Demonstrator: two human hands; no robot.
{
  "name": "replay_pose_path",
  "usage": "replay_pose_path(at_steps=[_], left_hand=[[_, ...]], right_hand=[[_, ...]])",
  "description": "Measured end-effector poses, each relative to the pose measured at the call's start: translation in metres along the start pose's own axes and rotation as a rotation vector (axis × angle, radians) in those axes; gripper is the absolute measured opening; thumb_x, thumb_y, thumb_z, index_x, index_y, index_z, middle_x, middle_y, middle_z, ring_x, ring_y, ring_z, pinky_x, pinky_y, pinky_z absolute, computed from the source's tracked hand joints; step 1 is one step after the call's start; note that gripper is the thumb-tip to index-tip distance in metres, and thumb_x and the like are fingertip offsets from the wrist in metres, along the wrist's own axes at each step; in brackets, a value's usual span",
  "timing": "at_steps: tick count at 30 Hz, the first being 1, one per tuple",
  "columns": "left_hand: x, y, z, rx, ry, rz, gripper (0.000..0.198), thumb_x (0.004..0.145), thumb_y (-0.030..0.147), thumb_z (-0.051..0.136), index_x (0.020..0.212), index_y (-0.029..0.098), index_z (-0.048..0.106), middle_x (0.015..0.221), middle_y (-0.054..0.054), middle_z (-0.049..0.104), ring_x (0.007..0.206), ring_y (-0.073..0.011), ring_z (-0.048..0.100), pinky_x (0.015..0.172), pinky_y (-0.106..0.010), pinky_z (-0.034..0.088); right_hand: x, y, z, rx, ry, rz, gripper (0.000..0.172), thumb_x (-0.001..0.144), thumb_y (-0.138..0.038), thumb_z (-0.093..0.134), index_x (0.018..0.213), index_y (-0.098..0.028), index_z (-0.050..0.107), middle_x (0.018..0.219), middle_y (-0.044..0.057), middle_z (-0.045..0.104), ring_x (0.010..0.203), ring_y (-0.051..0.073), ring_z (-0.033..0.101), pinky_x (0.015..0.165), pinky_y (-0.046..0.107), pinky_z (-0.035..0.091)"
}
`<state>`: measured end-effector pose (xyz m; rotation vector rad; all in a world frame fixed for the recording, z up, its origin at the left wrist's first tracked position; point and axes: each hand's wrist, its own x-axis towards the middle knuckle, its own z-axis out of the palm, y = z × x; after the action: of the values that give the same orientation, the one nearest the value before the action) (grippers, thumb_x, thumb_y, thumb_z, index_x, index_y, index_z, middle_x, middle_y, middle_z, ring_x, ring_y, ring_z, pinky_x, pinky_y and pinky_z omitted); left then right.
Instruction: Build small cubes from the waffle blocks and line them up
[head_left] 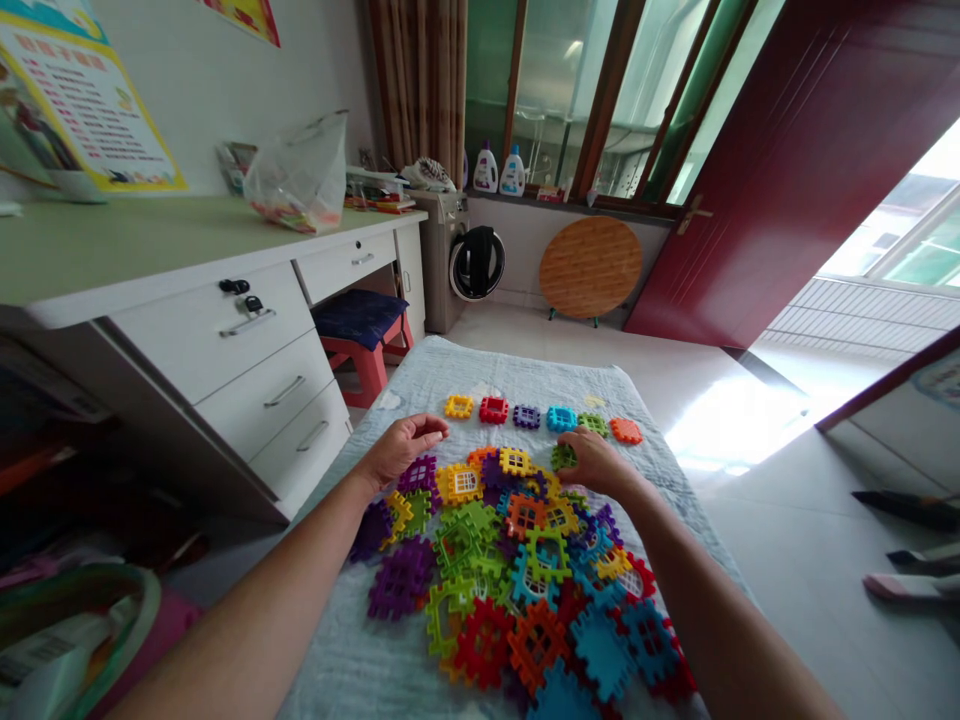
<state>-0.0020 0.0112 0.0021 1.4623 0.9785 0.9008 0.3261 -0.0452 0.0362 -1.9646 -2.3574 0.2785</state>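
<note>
A heap of interlocking plastic building tiles [465,540] in purple, green, yellow, orange, red and blue covers the near part of the cloth. My right hand [596,465] grips a green tile [564,457] at the far right edge of the heap. Beyond it runs a row of separate tiles: a yellow tile [459,407], a red tile [493,410], a purple tile [526,416], a blue tile [561,418], a green frame tile [594,424] and an orange tile [626,431]. My left hand [405,450] hovers at the heap's left, thumb and fingers slightly apart, holding nothing.
A pale blue patterned cloth [420,375] covers the table. To the left stands a white desk [217,350] with a plastic bag [300,175] on top and a red stool [367,365] beneath. Farther back are a washing machine [444,260] and a round wooden tabletop [591,265].
</note>
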Motion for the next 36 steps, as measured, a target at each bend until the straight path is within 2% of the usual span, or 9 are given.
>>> replay_pose_path(at_steps=[10, 18, 21, 25, 28, 30, 36], left_hand=[[-0.001, 0.004, 0.001, -0.014, 0.003, -0.015, 0.032, 0.069, 0.038, 0.069, 0.092, 0.016, 0.064, 0.092, -0.006, 0.068, 0.094, -0.0216, 0.061, 0.092, -0.037, 0.043], [-0.002, 0.004, 0.002, 0.003, 0.018, -0.016, 0.035, 0.068, 0.041, 0.07, 0.092, 0.017, 0.065, 0.092, -0.006, 0.069, 0.094, -0.0222, 0.061, 0.091, -0.037, 0.044], [-0.001, 0.003, 0.001, 0.007, 0.01, -0.01, 0.033, 0.07, 0.041, 0.069, 0.092, 0.017, 0.065, 0.092, -0.006, 0.069, 0.092, -0.0212, 0.062, 0.09, -0.036, 0.044], [-0.001, 0.002, 0.001, 0.015, 0.012, -0.011, 0.034, 0.069, 0.041, 0.069, 0.092, 0.017, 0.065, 0.092, -0.006, 0.069, 0.093, -0.022, 0.062, 0.09, -0.037, 0.044], [-0.001, 0.002, 0.001, 0.024, 0.017, -0.014, 0.035, 0.069, 0.042, 0.069, 0.093, 0.017, 0.065, 0.093, -0.007, 0.069, 0.094, -0.0228, 0.062, 0.09, -0.038, 0.044], [-0.001, 0.001, 0.001, 0.022, 0.018, -0.015, 0.034, 0.07, 0.042, 0.069, 0.093, 0.017, 0.065, 0.094, -0.007, 0.069, 0.095, -0.0227, 0.061, 0.091, -0.037, 0.044], [0.0, -0.001, 0.0, 0.024, 0.009, -0.016, 0.033, 0.07, 0.04, 0.068, 0.093, 0.017, 0.065, 0.094, -0.007, 0.069, 0.094, -0.0226, 0.061, 0.091, -0.038, 0.044]], right_hand=[[0.002, -0.002, -0.001, -0.022, -0.003, 0.001, 0.048, 0.063, -0.033, 0.067, 0.106, -0.014, 0.065, 0.096, 0.011, 0.061, 0.087, 0.024, 0.056, 0.075, 0.028, 0.04], [-0.004, -0.009, -0.003, -0.003, 0.015, -0.024, 0.044, 0.06, -0.029, 0.067, 0.101, -0.013, 0.064, 0.093, 0.01, 0.058, 0.084, 0.022, 0.054, 0.073, 0.028, 0.04], [-0.005, 0.008, -0.013, 0.029, 0.098, -0.039, 0.04, 0.06, -0.026, 0.065, 0.099, -0.015, 0.063, 0.092, 0.008, 0.057, 0.082, 0.02, 0.053, 0.074, 0.027, 0.04], [0.006, 0.051, -0.034, 0.039, 0.235, 0.02, 0.044, 0.063, -0.023, 0.062, 0.107, -0.018, 0.059, 0.1, 0.007, 0.055, 0.088, 0.019, 0.051, 0.078, 0.027, 0.04], [0.02, 0.076, -0.042, 0.013, 0.172, 0.051, 0.046, 0.062, -0.024, 0.065, 0.107, -0.018, 0.06, 0.102, 0.008, 0.055, 0.091, 0.02, 0.051, 0.082, 0.028, 0.039], [0.029, 0.083, -0.041, -0.019, 0.103, 0.054, 0.047, 0.061, -0.024, 0.066, 0.107, -0.018, 0.06, 0.102, 0.008, 0.056, 0.092, 0.021, 0.052, 0.082, 0.028, 0.039], [0.041, 0.078, -0.033, -0.073, 0.019, 0.054, 0.049, 0.062, -0.024, 0.067, 0.11, -0.022, 0.06, 0.108, 0.009, 0.056, 0.099, 0.024, 0.051, 0.082, 0.03, 0.039]])
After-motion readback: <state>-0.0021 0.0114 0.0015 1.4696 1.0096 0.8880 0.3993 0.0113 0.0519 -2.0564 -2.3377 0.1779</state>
